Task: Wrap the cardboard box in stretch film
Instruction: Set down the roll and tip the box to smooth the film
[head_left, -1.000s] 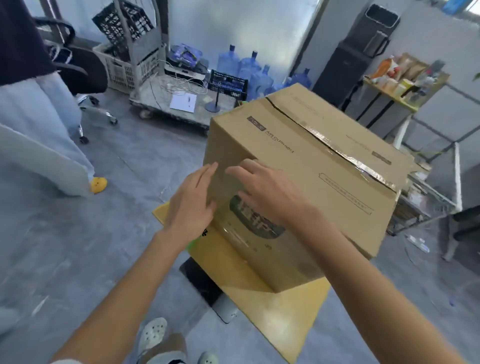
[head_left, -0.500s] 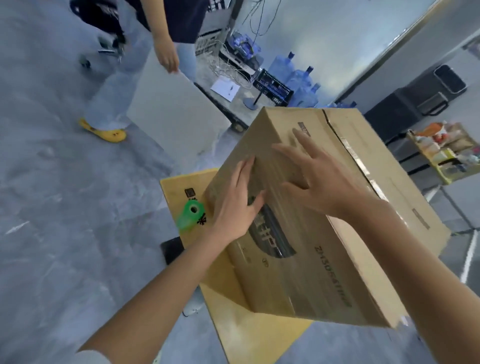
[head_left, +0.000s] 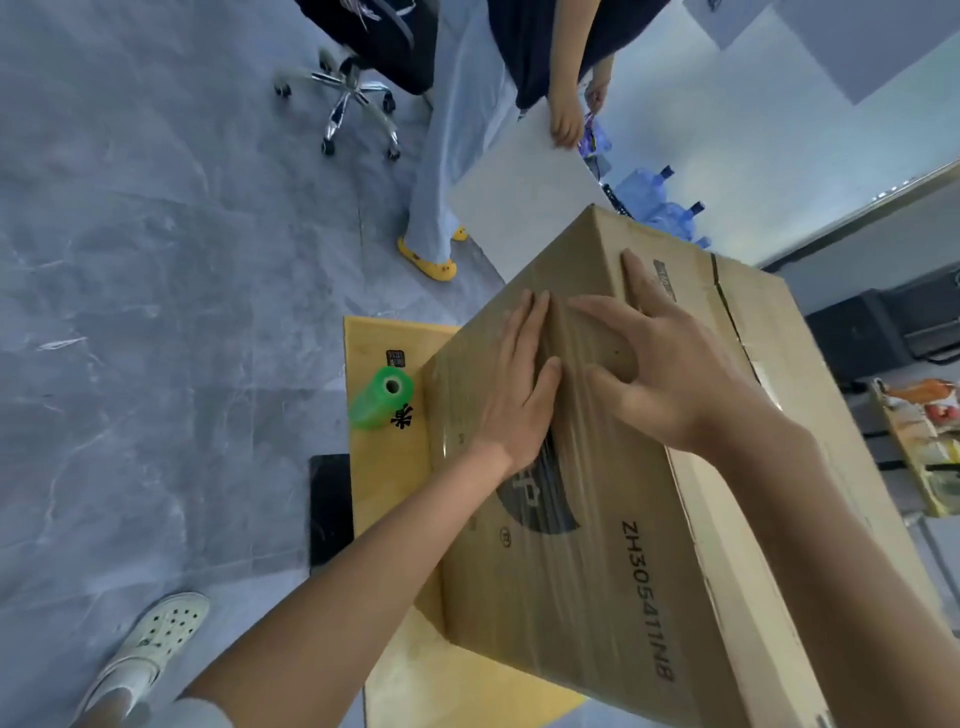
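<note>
A large cardboard box (head_left: 623, 545) stands on a flat yellow cardboard sheet (head_left: 387, 467) on the floor. Clear stretch film lies shiny over its near side face. My left hand (head_left: 519, 384) presses flat on that face with straight fingers. Beside it my right hand (head_left: 660, 358) rests on the same face near the top edge, fingers spread and slightly bent, one finger reaching over the edge. A green roll of stretch film (head_left: 379, 397) lies on the yellow sheet just left of the box.
Another person stands beyond the box holding a white board (head_left: 519, 208); their yellow shoe (head_left: 426, 262) is close to the sheet. An office chair (head_left: 358, 98) is farther back. A black mat (head_left: 330, 509) lies under the sheet. My white shoe (head_left: 150, 639) is at lower left.
The view has swung left and down over the box. Both hands have slid up the side face toward its top edge. The other person with the board has come closer.
</note>
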